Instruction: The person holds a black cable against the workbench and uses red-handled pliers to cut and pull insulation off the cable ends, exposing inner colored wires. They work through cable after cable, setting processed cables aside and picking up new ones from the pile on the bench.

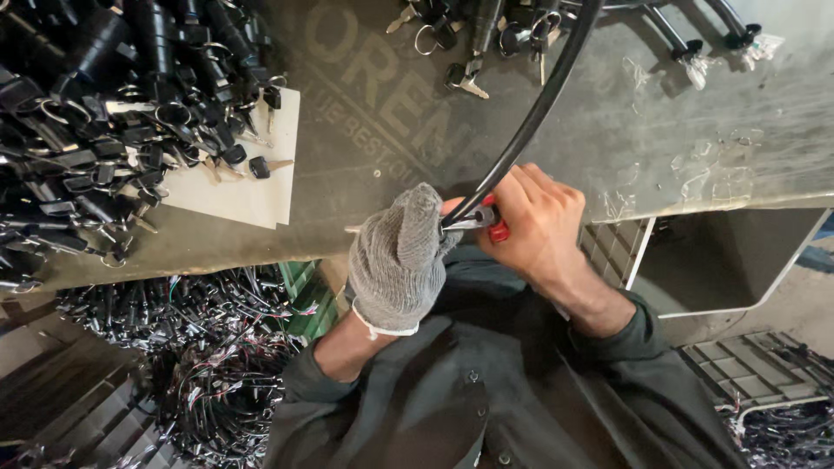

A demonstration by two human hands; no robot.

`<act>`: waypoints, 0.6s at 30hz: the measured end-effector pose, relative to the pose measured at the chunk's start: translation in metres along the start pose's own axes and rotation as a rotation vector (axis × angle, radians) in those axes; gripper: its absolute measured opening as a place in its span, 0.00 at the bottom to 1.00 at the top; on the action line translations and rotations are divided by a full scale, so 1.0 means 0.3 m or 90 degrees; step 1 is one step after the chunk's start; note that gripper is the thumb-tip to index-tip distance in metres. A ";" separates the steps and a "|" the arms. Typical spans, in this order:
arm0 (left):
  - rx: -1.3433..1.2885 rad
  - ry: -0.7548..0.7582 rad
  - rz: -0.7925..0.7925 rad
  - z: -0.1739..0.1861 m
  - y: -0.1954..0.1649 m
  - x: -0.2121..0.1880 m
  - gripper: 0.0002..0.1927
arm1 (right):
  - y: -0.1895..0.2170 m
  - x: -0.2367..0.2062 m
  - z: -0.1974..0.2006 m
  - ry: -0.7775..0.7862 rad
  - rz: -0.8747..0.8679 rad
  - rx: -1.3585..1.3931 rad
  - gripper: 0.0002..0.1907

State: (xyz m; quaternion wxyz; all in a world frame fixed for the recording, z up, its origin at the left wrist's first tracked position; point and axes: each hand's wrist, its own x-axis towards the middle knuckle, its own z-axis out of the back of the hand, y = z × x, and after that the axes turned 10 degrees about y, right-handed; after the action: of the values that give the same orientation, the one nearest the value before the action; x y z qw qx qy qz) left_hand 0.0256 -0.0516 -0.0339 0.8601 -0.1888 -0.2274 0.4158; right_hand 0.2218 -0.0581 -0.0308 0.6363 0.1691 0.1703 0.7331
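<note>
I see both hands meeting just below the middle of the view, at the near edge of a grey metal table (pixel 365 130). The left hand (pixel 398 260), in a grey knitted glove, is closed around the end of a thick black cable (pixel 539 104); its thumb points up toward twelve o'clock and presses against the cable. The right hand (pixel 540 221) is bare and is wrapped shut around a small tool with red handles (pixel 495 227) (cutters or pliers, I cannot tell which), whose metal tip touches the cable right where the gloved fingers pinch it. From that pinch the cable arcs away toward one o'clock, across the table and out of the top edge of the view.

At ten o'clock from the hands lies a big heap of black lock parts with keys and rings (pixel 113 113), partly spilling over a pale sheet of card (pixel 252 187). One loose key with a black head (pixel 265 165) lies on that card. At twelve o'clock, along the far edge, sits a smaller bunch of keys (pixel 473 39). At two o'clock, bits of clear plastic wrap (pixel 695 174) lie scattered on the table.

Below the table, at eight o'clock, there is a tangle of thin wires (pixel 200 365), and beside it a green crate (pixel 308 295). At four o'clock I make out a pale box (pixel 730 252).
</note>
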 end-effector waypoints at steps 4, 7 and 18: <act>0.101 -0.008 -0.007 0.019 0.003 -0.003 0.36 | 0.034 -0.016 -0.005 -0.005 -0.012 0.079 0.18; 0.171 -0.010 -0.003 0.061 -0.019 0.018 0.34 | 0.063 -0.022 0.019 0.036 0.045 0.170 0.23; -0.673 0.304 0.107 0.236 -0.043 0.053 0.34 | -0.020 0.080 -0.009 0.004 0.273 0.263 0.22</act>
State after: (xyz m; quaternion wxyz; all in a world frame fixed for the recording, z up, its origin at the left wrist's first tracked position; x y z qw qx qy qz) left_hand 0.0036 -0.0367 0.0348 0.6406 -0.6981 -0.1883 0.2585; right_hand 0.2225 -0.0336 -0.0352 0.4181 0.3250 0.2786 0.8012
